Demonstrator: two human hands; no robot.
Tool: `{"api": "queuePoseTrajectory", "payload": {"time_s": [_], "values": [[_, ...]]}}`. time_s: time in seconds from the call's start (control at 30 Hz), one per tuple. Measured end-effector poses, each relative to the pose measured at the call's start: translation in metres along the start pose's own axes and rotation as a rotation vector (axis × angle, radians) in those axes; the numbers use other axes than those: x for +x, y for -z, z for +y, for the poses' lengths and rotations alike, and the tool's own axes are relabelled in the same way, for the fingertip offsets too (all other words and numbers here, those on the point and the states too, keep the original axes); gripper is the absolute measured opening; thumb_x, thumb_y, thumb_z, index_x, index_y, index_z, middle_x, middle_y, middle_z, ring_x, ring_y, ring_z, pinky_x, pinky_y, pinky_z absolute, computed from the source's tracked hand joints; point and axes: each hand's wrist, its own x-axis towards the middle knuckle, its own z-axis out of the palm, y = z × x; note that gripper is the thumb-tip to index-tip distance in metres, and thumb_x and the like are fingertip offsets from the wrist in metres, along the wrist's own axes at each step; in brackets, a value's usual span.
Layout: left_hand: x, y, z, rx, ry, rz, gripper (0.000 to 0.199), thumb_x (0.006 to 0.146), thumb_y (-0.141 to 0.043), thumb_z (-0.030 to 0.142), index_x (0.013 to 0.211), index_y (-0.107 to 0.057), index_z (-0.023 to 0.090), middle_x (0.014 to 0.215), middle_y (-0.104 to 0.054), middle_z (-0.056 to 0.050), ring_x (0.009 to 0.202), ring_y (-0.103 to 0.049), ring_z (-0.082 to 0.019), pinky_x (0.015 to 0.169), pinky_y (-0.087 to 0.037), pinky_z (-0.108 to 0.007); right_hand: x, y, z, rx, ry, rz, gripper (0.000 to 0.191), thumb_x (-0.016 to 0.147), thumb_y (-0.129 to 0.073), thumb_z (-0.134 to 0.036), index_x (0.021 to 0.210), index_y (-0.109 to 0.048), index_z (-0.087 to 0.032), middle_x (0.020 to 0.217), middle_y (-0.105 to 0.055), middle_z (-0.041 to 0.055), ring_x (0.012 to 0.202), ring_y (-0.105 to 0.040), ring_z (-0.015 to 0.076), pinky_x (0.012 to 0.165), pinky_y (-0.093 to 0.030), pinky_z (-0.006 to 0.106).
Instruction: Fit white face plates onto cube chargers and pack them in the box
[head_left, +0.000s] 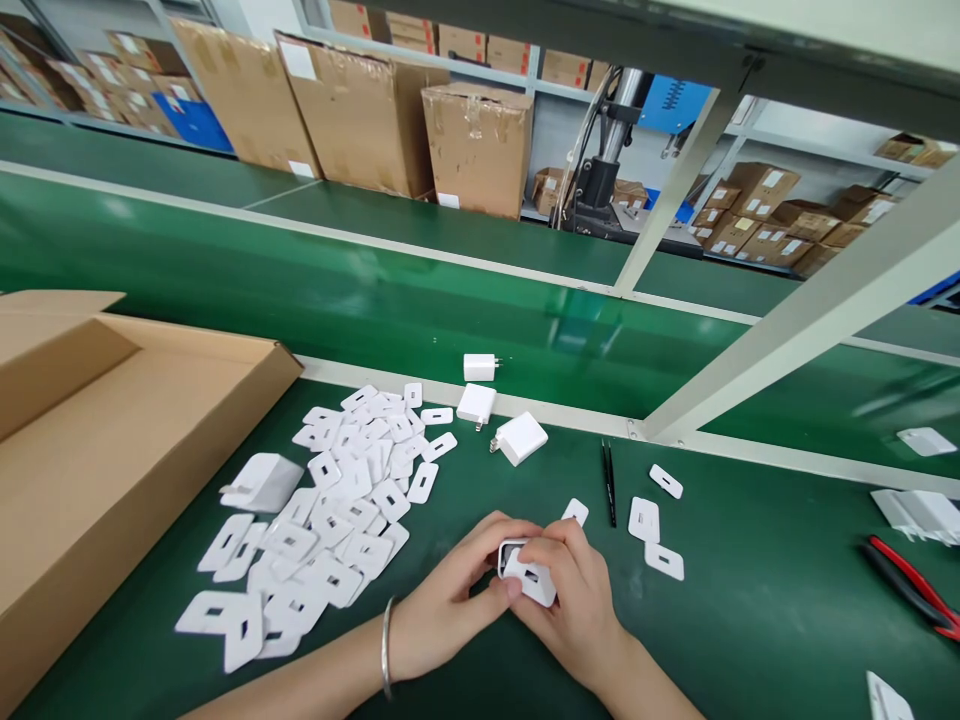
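Observation:
Near the bottom centre, my left hand point(457, 595) wraps round a white charger housing point(513, 552) with an open end. My right hand point(581, 600) pinches a white cover plate point(534, 578) with a dark slot, which lies tilted against that open end. The fingers of both hands meet around the two parts. A heap of similar white plates point(352, 520) spreads over the green table to the left. One more plate point(575, 511) lies just beyond my right hand, partly hidden by it.
An open cardboard box point(187, 420) stands at the left. White chargers point(520, 438) lie behind the hands. Black tweezers point(609, 484), loose plates point(643, 519) and red-black pliers point(911, 585) are to the right. A pale metal post point(810, 300) slants up from the table's back edge.

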Motion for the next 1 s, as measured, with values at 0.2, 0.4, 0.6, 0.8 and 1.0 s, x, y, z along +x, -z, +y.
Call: {"api": "queuePoseTrajectory", "payload": {"time_s": [0.2,0.4,0.6,0.8,1.0], "values": [[0.002,0.0,0.009,-0.02,0.026,0.074,0.032,0.101,-0.057,0.046,0.128,-0.066,0.03,0.118,-0.06,-0.005,0.104,-0.06,-0.022,0.095,-0.05,-0.034,0.001,0.001,-0.008,0.049,-0.059,-0.02,0.027,0.093,-0.064,-0.022,0.119,-0.054,-0.024,0.099,-0.052,0.0046,0.076,-0.061,0.0153,0.058,-0.054,0.026],[0.005,-0.001,0.01,-0.094,0.019,0.123,0.035,0.101,-0.055,0.049,0.126,-0.066,0.027,0.114,-0.057,-0.005,0.09,-0.06,-0.019,0.084,-0.053,-0.034,0.002,0.006,-0.008,0.177,-0.155,0.004,0.038,0.093,-0.059,-0.019,0.13,-0.051,-0.022,0.107,-0.049,0.0084,0.083,-0.057,0.0177,0.061,-0.056,0.03],[0.004,-0.003,0.011,-0.106,0.021,0.112,0.033,0.102,-0.053,0.048,0.125,-0.065,0.028,0.116,-0.056,-0.005,0.09,-0.057,-0.018,0.083,-0.05,-0.033,0.001,0.004,0.002,0.192,-0.123,-0.032,0.03,0.098,-0.061,-0.018,0.127,-0.06,-0.024,0.113,-0.047,0.0071,0.081,-0.059,0.0137,0.064,-0.056,0.029],[0.003,-0.003,0.01,-0.099,0.029,0.088,0.031,0.105,-0.049,0.046,0.124,-0.066,0.029,0.114,-0.055,-0.003,0.087,-0.053,-0.017,0.079,-0.047,-0.032,0.001,0.003,0.004,0.183,-0.111,-0.072,0.029,0.101,-0.061,-0.02,0.129,-0.064,-0.027,0.112,-0.046,0.0058,0.078,-0.058,0.0127,0.063,-0.053,0.029],[0.004,-0.004,0.007,-0.065,-0.014,0.096,0.036,0.107,-0.042,0.049,0.124,-0.065,0.028,0.111,-0.054,-0.004,0.087,-0.053,-0.017,0.079,-0.047,-0.032,0.002,0.004,0.002,0.211,-0.131,-0.069,0.028,0.102,-0.061,-0.024,0.13,-0.061,-0.028,0.111,-0.046,0.0046,0.078,-0.057,0.0124,0.064,-0.052,0.028]]}}
